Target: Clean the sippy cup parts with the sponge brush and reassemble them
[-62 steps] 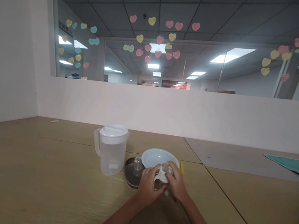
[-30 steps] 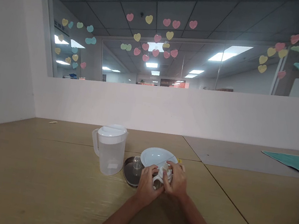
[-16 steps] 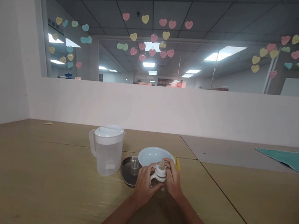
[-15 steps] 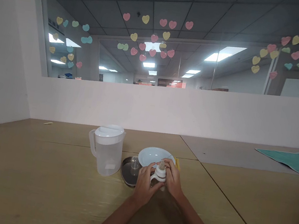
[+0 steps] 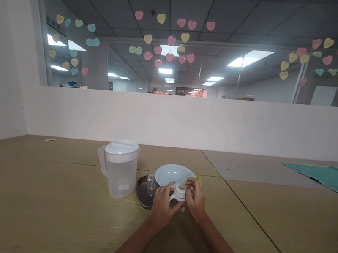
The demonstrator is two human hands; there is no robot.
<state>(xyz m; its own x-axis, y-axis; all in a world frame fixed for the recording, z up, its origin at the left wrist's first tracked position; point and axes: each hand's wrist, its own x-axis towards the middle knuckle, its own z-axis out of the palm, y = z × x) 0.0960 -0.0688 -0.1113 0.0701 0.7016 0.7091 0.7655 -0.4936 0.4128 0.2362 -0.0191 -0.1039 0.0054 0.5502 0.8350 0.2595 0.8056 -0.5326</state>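
Note:
A baby bottle (image 5: 179, 193) with a white collar, side handles and a clear teat stands upright between my hands. My left hand (image 5: 163, 204) is closed round its left side, by the handle. Fingers of my right hand (image 5: 196, 199) grip the collar and teat from the right. Just left of my hands, a clear dome-shaped cap (image 5: 151, 183) sits in a dark metal tray (image 5: 141, 199). Behind the bottle lies a pale blue plate (image 5: 171, 174), and something yellow (image 5: 199, 181) shows past my right fingers. The bottle's lower body is mostly hidden.
A translucent lidded pitcher (image 5: 120, 174) stands left of the tray. A teal cloth (image 5: 336, 181) lies at the far right of the table (image 5: 62, 212). Behind the table a low white wall (image 5: 119, 114) carries a window with heart-shaped notes.
The fingers of my right hand have shifted slightly about the teat and collar. My left hand keeps its hold. The whole view has shifted a little.

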